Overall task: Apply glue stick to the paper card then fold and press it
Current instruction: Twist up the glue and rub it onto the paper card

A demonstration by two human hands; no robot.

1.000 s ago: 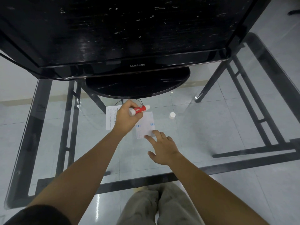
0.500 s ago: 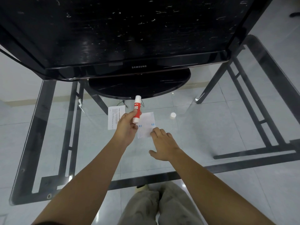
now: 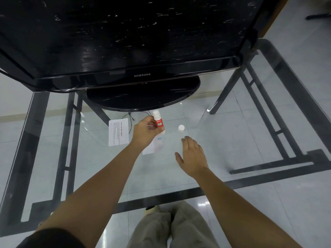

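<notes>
My left hand [image 3: 146,130] grips a red and white glue stick [image 3: 158,121], held nearly upright over the far end of a white paper card [image 3: 154,143] that lies on the glass table. My forearm hides part of the card, and only its right strip with small blue marks shows. To the right of the card my right hand [image 3: 192,154] hovers with its fingers spread and nothing in it, off the card. The glue stick's white cap [image 3: 181,127] stands on the glass just beyond my right hand.
A second printed paper sheet [image 3: 118,131] lies left of the card. A black monitor [image 3: 125,42] on a round stand [image 3: 143,97] fills the far side of the glass table [image 3: 223,140]. A thin cable [image 3: 129,117] trails from the stand. My knees show below the glass.
My right hand lifted off the card and moved right, toward the cap. My left hand turned the glue stick from lying sideways to upright and shifted it slightly right over the card.
</notes>
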